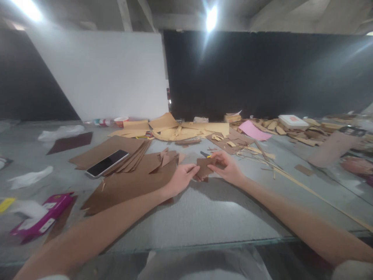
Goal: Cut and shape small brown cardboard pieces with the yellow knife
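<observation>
One small brown piece (pixel 204 168) is pinched by the left hand (pixel 181 178) at its left side and by the right hand (pixel 226 168) at its right side. It is above the table (pixel 204 217), inward from the front edge. A dark blade (pixel 204 154) (with some yellow at its base) sticks out beside the right fingers. Leftward, a phone (pixel 108 163) lies on brown sheets (pixel 94 153).

Yellow-marked tool (pixel 205 154) — partly hidden by right hand (pixel 225 166), far-right clutter (pixel 354 165) blurred
</observation>
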The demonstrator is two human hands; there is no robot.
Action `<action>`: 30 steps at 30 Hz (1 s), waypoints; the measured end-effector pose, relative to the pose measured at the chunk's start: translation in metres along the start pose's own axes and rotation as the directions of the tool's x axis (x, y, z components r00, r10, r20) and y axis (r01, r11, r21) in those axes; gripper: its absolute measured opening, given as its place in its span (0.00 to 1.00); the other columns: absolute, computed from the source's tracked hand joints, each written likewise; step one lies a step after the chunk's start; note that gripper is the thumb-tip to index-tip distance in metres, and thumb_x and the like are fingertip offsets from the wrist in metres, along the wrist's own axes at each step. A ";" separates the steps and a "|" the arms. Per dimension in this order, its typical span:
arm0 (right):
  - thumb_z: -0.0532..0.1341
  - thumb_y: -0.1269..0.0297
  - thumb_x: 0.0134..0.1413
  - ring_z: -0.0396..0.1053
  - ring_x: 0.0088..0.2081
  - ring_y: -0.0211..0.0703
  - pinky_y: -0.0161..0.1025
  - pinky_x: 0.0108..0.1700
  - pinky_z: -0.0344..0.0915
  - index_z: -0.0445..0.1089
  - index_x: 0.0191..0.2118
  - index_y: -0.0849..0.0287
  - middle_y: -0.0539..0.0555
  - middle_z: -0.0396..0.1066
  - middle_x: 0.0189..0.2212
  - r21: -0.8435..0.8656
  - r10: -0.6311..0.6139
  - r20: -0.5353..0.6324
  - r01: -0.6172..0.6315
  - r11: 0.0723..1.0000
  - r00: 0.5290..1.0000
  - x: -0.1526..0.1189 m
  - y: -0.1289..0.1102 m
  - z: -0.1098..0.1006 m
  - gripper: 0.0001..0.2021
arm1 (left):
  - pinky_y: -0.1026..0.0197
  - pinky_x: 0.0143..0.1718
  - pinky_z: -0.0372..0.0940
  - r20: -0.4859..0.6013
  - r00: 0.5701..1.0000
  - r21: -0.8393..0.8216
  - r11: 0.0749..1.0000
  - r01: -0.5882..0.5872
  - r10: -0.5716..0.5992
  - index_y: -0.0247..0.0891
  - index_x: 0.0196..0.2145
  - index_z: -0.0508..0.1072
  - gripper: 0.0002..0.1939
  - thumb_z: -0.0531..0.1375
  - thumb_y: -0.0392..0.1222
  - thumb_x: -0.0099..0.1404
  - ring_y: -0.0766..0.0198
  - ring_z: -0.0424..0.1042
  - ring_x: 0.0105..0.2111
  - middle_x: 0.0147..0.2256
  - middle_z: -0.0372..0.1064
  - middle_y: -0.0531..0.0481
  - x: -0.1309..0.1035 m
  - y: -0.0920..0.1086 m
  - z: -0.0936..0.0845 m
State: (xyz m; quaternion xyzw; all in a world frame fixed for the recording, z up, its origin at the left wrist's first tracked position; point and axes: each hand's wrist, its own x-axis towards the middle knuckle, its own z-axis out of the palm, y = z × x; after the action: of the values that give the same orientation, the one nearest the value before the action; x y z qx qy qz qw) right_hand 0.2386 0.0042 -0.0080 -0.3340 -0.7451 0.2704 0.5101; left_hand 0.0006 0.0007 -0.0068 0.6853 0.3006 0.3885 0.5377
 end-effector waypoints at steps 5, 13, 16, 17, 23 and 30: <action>0.68 0.48 0.64 0.73 0.34 0.41 0.40 0.38 0.72 0.64 0.47 0.53 0.51 0.74 0.35 0.014 -0.014 -0.010 0.014 1.000 1.000 0.000 -0.001 0.001 0.18 | 0.60 0.38 0.74 -0.025 1.000 0.021 1.000 -0.006 0.007 0.34 0.36 0.79 0.23 0.61 0.60 0.73 0.60 0.79 0.31 0.31 0.80 0.45 -0.001 0.002 0.001; 0.66 0.47 0.66 0.75 0.36 0.44 0.42 0.40 0.74 0.64 0.54 0.52 0.55 0.77 0.39 0.016 0.011 0.014 -0.011 1.000 1.000 -0.001 0.000 -0.002 0.20 | 0.60 0.36 0.73 -0.041 0.999 0.019 1.000 -0.013 0.014 0.35 0.33 0.78 0.25 0.62 0.63 0.71 0.61 0.78 0.29 0.29 0.78 0.47 0.000 -0.001 0.001; 0.64 0.46 0.68 0.75 0.36 0.44 0.41 0.39 0.74 0.67 0.56 0.52 0.55 0.77 0.39 -0.004 0.006 0.023 -0.006 1.000 1.000 -0.001 -0.001 -0.003 0.19 | 0.60 0.37 0.74 -0.030 0.999 0.018 1.000 -0.014 0.014 0.35 0.34 0.78 0.25 0.62 0.63 0.71 0.61 0.78 0.30 0.30 0.79 0.46 0.000 -0.003 0.001; 0.63 0.46 0.68 0.75 0.36 0.44 0.41 0.38 0.74 0.68 0.55 0.52 0.55 0.77 0.38 -0.006 0.008 0.026 -0.008 1.000 1.000 0.000 -0.001 -0.003 0.19 | 0.60 0.38 0.74 -0.028 1.000 0.022 1.000 -0.013 0.013 0.35 0.34 0.78 0.25 0.62 0.63 0.72 0.61 0.78 0.30 0.30 0.79 0.46 0.000 -0.003 0.001; 0.65 0.44 0.66 0.76 0.37 0.45 0.41 0.38 0.74 0.71 0.51 0.54 0.56 0.77 0.38 0.041 0.027 0.015 -0.028 0.999 1.000 0.002 -0.003 -0.002 0.20 | 0.60 0.38 0.74 -0.033 0.999 0.034 0.999 -0.009 0.010 0.35 0.34 0.78 0.25 0.61 0.63 0.72 0.60 0.78 0.31 0.30 0.79 0.45 0.001 -0.002 0.000; 0.64 0.45 0.67 0.73 0.33 0.43 0.40 0.35 0.74 0.72 0.50 0.55 0.54 0.76 0.35 0.090 0.065 0.021 -0.066 0.994 0.998 0.002 -0.006 -0.003 0.19 | 0.60 0.36 0.73 -0.038 0.999 0.031 0.999 -0.006 0.008 0.35 0.34 0.78 0.25 0.61 0.63 0.72 0.60 0.77 0.29 0.30 0.79 0.46 0.001 -0.003 0.000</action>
State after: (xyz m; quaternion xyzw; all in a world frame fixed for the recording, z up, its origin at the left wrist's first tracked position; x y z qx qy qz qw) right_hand 0.2398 0.0024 -0.0018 -0.3323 -0.7253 0.3236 0.5088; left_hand 0.0014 0.0018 -0.0093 0.6871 0.3143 0.3985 0.5199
